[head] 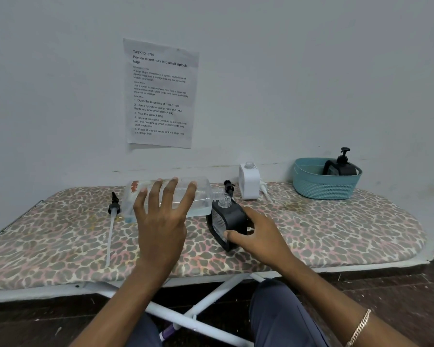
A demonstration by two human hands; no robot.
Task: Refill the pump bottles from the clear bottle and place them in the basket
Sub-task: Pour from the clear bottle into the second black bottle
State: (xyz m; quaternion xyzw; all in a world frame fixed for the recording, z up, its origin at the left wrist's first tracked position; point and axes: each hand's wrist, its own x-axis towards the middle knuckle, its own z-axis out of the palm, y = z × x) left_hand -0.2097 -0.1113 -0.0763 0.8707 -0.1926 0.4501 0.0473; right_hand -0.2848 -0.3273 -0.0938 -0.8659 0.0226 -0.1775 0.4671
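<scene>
Head view: left fingers [168, 196] wrap clear bottle [203, 196], right fingers [237, 236] grip half-hidden black pump bottle [229, 217]

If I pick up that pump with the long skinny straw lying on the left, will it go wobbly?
Probably a bit. The pump has a long thin tube, so it would likely bend and sway if held by its black head. It looks light. It probably won't roll far on the padded board, since the head is bulkier.
</scene>
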